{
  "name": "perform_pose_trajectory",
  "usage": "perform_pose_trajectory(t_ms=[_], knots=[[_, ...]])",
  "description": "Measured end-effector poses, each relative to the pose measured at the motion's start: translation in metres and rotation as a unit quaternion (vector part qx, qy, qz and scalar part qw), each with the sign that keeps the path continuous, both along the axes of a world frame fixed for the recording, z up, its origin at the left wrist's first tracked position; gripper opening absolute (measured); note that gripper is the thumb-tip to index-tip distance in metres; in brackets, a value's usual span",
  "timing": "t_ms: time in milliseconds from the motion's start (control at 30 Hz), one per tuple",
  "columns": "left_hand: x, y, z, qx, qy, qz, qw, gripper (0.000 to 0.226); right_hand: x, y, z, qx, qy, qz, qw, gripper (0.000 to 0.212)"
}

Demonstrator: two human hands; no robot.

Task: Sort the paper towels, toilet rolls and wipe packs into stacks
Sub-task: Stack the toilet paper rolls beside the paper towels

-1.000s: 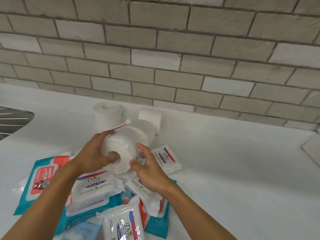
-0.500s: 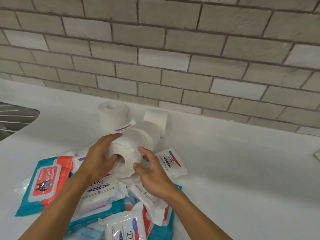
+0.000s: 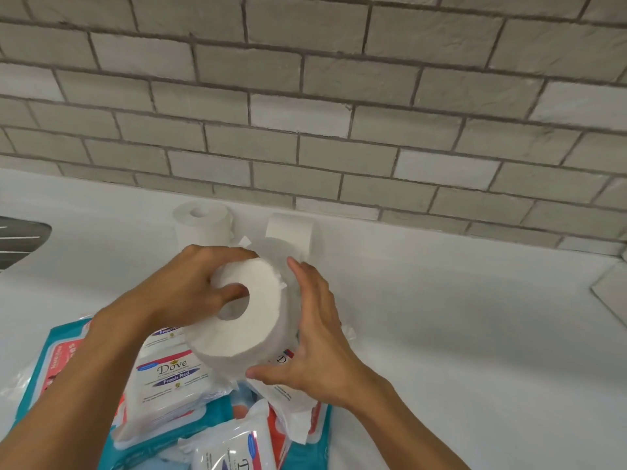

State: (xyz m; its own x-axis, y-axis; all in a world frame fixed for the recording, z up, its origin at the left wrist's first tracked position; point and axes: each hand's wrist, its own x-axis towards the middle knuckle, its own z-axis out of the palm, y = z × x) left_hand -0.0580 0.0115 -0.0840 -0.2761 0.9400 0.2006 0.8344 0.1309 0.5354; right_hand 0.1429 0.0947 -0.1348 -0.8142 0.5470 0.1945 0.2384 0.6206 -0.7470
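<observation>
A white toilet roll is lifted above the pile, its core hole facing me. My left hand grips it, fingers over the top and thumb at the core hole. My right hand cups its right side with fingers nearly straight and thumb under the bottom edge. Behind it, near the wall, one toilet roll stands upright and another lies on its side. Below my hands lie white Dove wipe packs on teal and red wipe packs.
The white counter runs right of the pile to a grey brick wall. A metal sink drainer shows at the left edge. A tiled corner juts in at the far right.
Both hands have raised the toilet roll off the pile and tilted its end more toward me. The camera has moved closer.
</observation>
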Motion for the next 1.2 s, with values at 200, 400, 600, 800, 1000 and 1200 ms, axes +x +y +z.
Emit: perform_pose_trajectory(t_ms=[200,400,600,800,1000,1200], knots=[[0.005,0.01,0.001,-0.06,-0.073,-0.078,0.992,0.037,0.001,0.001,-0.01,-0.132,0.054,0.013,0.99,0.108],[0.002,-0.009,-0.018,0.008,-0.403,-0.018,0.915,0.054,0.001,0.012,-0.019,-0.262,0.099,-0.026,0.96,0.087],[-0.004,-0.022,-0.043,0.062,-0.449,0.003,0.891,0.08,-0.016,0.024,-0.022,-0.328,0.148,-0.049,0.932,0.087],[-0.008,-0.029,-0.038,0.051,-0.401,0.013,0.915,0.069,-0.009,0.045,-0.018,-0.343,0.113,-0.013,0.933,0.087],[0.026,-0.015,-0.036,0.061,-0.406,0.019,0.912,0.08,0.002,0.057,-0.017,-0.344,0.16,-0.056,0.924,0.093],[0.088,0.006,-0.043,0.061,-0.318,0.002,0.946,0.148,0.011,0.062,-0.017,-0.33,0.217,-0.131,0.909,0.092]])
